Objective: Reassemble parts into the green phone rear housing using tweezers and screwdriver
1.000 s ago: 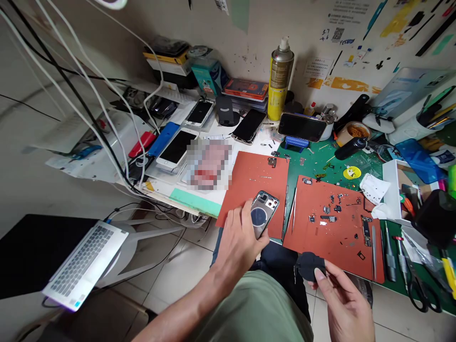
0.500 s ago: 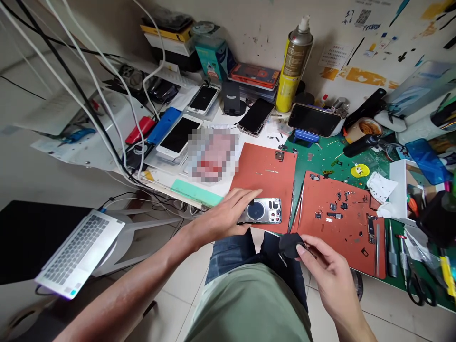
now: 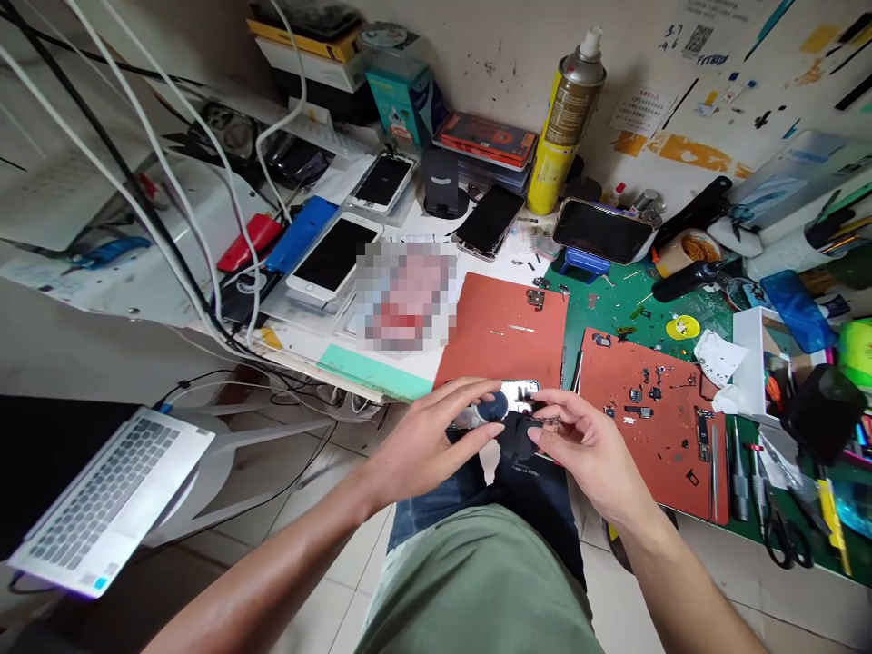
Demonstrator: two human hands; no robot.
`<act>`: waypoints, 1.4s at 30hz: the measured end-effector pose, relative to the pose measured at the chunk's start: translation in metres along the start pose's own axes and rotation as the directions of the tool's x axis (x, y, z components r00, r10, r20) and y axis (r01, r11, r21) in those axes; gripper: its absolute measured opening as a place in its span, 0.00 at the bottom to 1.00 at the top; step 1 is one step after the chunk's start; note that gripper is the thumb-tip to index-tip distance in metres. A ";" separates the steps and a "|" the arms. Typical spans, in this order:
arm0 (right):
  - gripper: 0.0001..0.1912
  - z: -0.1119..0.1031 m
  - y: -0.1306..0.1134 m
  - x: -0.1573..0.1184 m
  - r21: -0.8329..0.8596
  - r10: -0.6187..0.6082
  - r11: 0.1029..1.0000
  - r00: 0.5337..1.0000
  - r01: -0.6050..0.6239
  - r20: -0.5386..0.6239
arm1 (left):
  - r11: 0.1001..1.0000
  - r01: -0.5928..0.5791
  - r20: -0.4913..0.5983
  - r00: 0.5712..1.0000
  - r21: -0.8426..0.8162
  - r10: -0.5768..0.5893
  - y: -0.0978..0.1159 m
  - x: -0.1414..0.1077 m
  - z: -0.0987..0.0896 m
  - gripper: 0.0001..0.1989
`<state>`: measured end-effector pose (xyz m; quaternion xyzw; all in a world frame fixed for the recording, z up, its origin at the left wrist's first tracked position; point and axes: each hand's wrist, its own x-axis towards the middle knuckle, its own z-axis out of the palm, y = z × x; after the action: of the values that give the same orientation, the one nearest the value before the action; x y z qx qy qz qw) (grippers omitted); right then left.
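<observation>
My right hand (image 3: 592, 445) pinches a thin black flat piece with a small flex-like strip (image 3: 521, 438) between thumb and fingers, over the near edge of the left mat. Behind that piece lies a phone back housing (image 3: 521, 391), its round dark charging coil (image 3: 491, 406) showing between the fingers of my left hand (image 3: 442, 431). The left hand is open, its fingers over the housing's left end. Its thumb tip comes close to the black piece's left edge; whether they touch, I cannot tell. My right fingers cover part of the housing's right side.
Two reddish-brown mats (image 3: 504, 313) lie on the bench, the right one bearing several small phone parts (image 3: 637, 411). Scissors (image 3: 783, 536) and screwdrivers are at the right. Several phones (image 3: 333, 259) and a yellow spray can (image 3: 565, 123) stand behind. Cables hang at left, above a laptop (image 3: 113, 509).
My right hand has moved left and up, bringing the black piece to the phone housing. My left hand has shifted slightly, its thumb now pointing toward that piece.
</observation>
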<state>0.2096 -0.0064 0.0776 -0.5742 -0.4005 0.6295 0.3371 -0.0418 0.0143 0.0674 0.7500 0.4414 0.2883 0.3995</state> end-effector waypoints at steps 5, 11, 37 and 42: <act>0.23 0.011 -0.006 -0.002 0.008 -0.038 0.999 0.993 0.038 0.108 | 0.918 0.188 0.133 0.980 -0.349 -0.150 0.010 0.011 0.017 0.25; 0.22 0.011 0.000 -0.019 -0.058 -0.088 0.994 0.996 0.090 0.034 | 0.908 0.160 0.057 0.987 -0.388 -0.149 0.013 0.010 0.034 0.17; 0.15 -0.079 0.072 -0.092 -0.577 -0.444 0.815 0.691 0.048 -0.570 | 0.938 -0.311 0.055 0.945 -0.156 0.322 0.040 0.026 0.103 0.11; 0.17 -0.108 0.085 -0.069 -0.708 -0.509 0.706 0.676 -0.028 -0.533 | 0.919 -0.382 0.054 0.920 -0.102 0.388 0.036 0.028 0.112 0.13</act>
<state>0.3273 -0.0932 0.0308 -0.7841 -0.5170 0.1240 0.3202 0.0742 -0.0103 0.0428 0.8137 0.2570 0.3529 0.3839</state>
